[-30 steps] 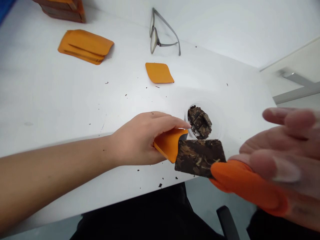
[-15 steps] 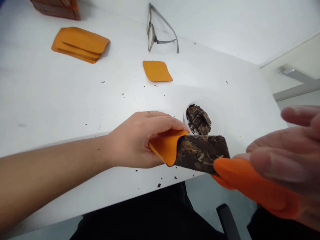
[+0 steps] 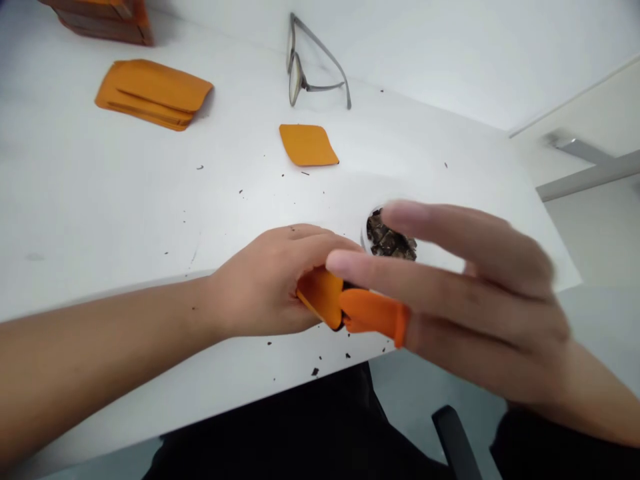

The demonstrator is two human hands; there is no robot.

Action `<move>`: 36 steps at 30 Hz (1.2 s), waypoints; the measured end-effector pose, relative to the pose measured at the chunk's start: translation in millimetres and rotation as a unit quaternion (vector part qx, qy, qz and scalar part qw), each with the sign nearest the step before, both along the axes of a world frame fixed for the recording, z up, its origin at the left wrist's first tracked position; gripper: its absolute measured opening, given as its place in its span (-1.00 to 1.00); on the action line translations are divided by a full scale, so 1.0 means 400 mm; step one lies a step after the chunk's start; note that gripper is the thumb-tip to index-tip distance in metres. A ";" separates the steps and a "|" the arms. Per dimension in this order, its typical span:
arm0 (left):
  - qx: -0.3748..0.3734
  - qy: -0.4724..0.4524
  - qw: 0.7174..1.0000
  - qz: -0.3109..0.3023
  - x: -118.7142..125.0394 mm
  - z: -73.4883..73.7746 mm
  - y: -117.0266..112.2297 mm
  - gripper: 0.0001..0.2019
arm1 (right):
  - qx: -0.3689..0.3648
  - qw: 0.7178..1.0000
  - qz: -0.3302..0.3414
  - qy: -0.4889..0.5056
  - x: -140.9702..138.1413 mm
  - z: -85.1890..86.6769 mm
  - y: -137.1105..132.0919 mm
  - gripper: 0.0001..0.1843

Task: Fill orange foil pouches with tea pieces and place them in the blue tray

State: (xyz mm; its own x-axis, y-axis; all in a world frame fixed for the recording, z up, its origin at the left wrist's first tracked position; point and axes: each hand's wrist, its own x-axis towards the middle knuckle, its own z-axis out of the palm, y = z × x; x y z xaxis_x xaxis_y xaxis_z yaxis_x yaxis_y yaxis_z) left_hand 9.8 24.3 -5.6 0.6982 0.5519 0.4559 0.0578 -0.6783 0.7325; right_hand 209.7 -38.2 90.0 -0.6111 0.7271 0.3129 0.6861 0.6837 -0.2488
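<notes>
My left hand [image 3: 265, 283] grips a curved orange piece [image 3: 320, 298] at the table's near edge. My right hand [image 3: 475, 300], blurred, hangs over it with its fingers spread and a second orange piece [image 3: 373, 315] pressed under them. The two orange pieces nearly meet, and the dark slab of pressed tea [image 3: 343, 325] between them is almost wholly hidden. Beyond my right fingers, a small round glass dish [image 3: 363, 240] holds broken tea chunks [image 3: 390, 239], partly covered by those fingers.
Dark crumbs dot the white table [image 3: 150, 200]. At the back lie glasses [image 3: 305, 77], a flat orange piece [image 3: 307, 145], an orange stack [image 3: 153, 93] and a brown-and-orange stack [image 3: 105, 23]. My dark trousers [image 3: 280, 427] and a black chair arm [image 3: 455, 443] show below the edge.
My right hand has swung left over the tea slab, bringing its orange piece close to the left one. The slab is now nearly hidden, and my fingers cover part of the dish.
</notes>
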 end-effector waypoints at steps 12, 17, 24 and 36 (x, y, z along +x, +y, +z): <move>0.039 -0.037 0.998 0.021 -0.005 -0.005 0.001 -0.59 | 0.167 0.985 0.041 0.016 0.061 -0.077 0.030 -0.89; 0.066 -0.054 0.996 0.029 -0.011 -0.008 0.006 -0.59 | 0.123 0.991 0.039 0.040 0.019 -0.076 0.049 -0.78; 0.032 -0.017 0.998 0.042 -0.015 -0.005 0.013 -0.61 | 0.024 0.995 0.069 0.063 0.015 -0.071 0.060 -0.86; 0.000 -0.043 0.998 0.045 -0.004 0.002 0.006 -0.65 | 0.017 0.979 0.125 0.162 0.063 -0.112 0.114 -0.65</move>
State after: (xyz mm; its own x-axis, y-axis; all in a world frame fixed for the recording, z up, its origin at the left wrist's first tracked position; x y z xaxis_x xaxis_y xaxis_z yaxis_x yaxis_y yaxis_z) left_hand 8.2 26.7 -4.8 0.6037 0.6101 0.5132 0.0547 -0.6739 0.7368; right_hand 234.9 7.3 45.2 -0.6333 0.5537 0.5407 0.3858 0.8315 -0.3997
